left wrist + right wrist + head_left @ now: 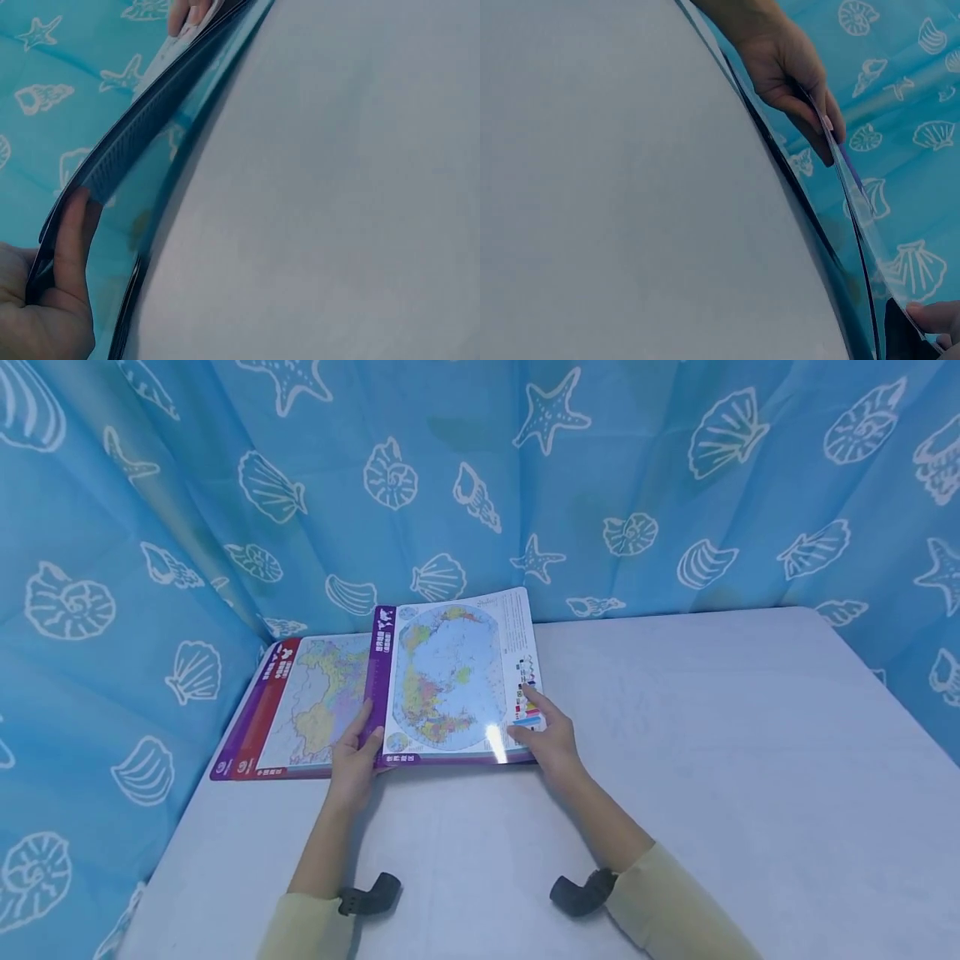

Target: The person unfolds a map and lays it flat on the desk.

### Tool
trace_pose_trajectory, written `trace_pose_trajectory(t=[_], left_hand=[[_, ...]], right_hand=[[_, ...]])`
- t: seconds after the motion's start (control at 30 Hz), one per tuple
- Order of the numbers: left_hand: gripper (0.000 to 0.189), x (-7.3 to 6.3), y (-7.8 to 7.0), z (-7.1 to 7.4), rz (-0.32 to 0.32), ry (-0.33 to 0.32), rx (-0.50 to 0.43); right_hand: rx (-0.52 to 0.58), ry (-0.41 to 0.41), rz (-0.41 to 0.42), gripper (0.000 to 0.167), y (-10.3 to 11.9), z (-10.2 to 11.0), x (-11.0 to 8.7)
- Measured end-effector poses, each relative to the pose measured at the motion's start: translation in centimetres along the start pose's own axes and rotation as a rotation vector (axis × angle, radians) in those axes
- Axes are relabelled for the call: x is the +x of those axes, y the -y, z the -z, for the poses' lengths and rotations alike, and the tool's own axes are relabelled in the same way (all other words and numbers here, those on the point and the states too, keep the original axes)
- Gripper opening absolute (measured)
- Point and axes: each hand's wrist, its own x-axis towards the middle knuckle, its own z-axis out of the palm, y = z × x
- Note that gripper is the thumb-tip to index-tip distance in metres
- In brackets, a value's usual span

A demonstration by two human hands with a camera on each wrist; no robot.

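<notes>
Holding one world map [450, 681] above the surface [720, 760], the left hand [356, 768] is clamping its fingers on the purple side and the right hand [557, 743] on the opposite edge. Two more maps are lying at left: a red map [311, 706], which the held one is partly hiding, is overlapping a purple map [247, 717]. One curtain [480, 435] is hanging behind. Both forearms [318, 852] are reaching forward.

A thin, bowed sheet [135, 142] is held by the left grip [54, 311] before a seashell-printed curtain [71, 124], near the white tabletop [315, 195]
</notes>
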Motion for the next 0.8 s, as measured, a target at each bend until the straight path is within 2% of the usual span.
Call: trace_pose_trajectory(t=[0.13,0.47,0.8], left_hand=[[0.054,0.1,0.2,-1.1,0.006,0.006,-0.017],[0.054,0.3,0.8,-3.7,-0.018,0.047,-0.052],[0.054,0.7,1.5,-5.9,-0.016,0.085,-0.072]], right_hand=[[0.020,-0.011,-0.021,0.068,0.0,1.0,0.0],[-0.013,-0.048,-0.023,0.068,0.1,3.6,0.1],[-0.019,-0.085,-0.050,0.069,-0.1,5.7,0.2]])
